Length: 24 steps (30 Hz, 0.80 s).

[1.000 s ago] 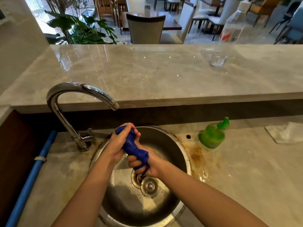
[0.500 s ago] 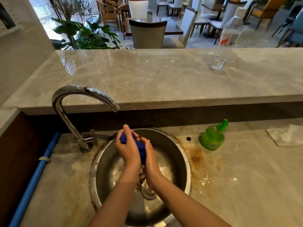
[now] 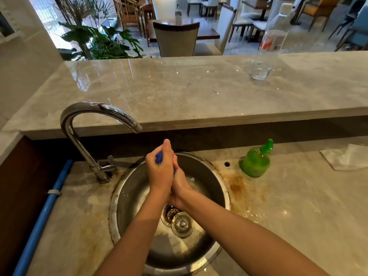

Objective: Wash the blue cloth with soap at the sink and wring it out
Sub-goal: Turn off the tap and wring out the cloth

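Observation:
Over the round steel sink (image 3: 117, 198), my left hand (image 3: 160, 172) and my right hand (image 3: 180, 186) press palm to palm around the blue cloth (image 3: 159, 157). Only a small blue corner shows at the top of my left hand; the remainder is hidden between the palms. The chrome tap (image 3: 95, 112) arches over the sink's left side, and no water runs from its spout. A green soap dispenser (image 3: 255, 161) stands on the counter to the right of the sink.
A white cloth (image 3: 347, 159) lies at the far right of the stained lower counter. A raised marble ledge (image 3: 179, 92) behind the sink carries a clear plastic bottle (image 3: 268, 40). A blue pipe (image 3: 39, 222) runs along the left. The sink's drain and loose stopper (image 3: 182, 224) sit below my wrists.
The twisted cloth held between separate fists a second ago is now bunched and squeezed between my two palms, which have closed together and risen toward the sink's far rim.

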{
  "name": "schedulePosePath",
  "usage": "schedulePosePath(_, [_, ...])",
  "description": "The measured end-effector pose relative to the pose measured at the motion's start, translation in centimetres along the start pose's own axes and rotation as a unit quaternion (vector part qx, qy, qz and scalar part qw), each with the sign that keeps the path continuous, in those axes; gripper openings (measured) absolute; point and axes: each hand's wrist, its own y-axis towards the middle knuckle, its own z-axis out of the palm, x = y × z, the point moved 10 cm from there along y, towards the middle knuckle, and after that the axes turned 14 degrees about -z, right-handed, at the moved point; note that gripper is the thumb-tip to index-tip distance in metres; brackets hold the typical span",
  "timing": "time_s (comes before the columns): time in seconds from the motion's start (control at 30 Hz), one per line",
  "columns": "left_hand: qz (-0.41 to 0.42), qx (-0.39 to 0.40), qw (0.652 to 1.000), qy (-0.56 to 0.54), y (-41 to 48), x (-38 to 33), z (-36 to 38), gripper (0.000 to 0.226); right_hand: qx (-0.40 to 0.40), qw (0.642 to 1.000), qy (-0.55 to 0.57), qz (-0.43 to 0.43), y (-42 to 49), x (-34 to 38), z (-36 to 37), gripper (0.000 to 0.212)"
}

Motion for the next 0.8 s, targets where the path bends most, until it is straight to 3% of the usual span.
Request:
schedulePosePath(0.17, [-0.189, 0.015, 0.970, -0.153, 1.2, 3.5, -1.2, 0.050, -0.017, 0.993, -0.110, 0.035, 0.4, -1.7, -0.9, 0.039])
schedulePosePath(0.37, [-0.342, 0.051, 0.904, -0.251, 0.4, 7.2, -1.7, 0.055, -0.038, 0.987, -0.150, -0.038, -0.1, -1.9, -1.3, 0.029])
schedulePosePath(0.53, [-0.396, 0.080, 0.862, -0.306, -0.6, 8.5, -2.3, 0.061, 0.011, 0.918, -0.359, -0.169, 0.0, -1.8, -1.4, 0.032])
schedulePosePath(0.7, [-0.431, 0.086, 0.840, -0.317, -1.0, 9.4, -3.9, 0.064, 0.054, 0.880, -0.418, -0.219, -0.9, -1.3, 0.2, 0.034])
schedulePosePath(0.8, [-0.431, 0.037, 0.849, -0.303, -1.0, 10.0, -5.7, 0.056, 0.113, 0.840, -0.476, -0.235, -1.3, -0.9, 1.2, 0.038])
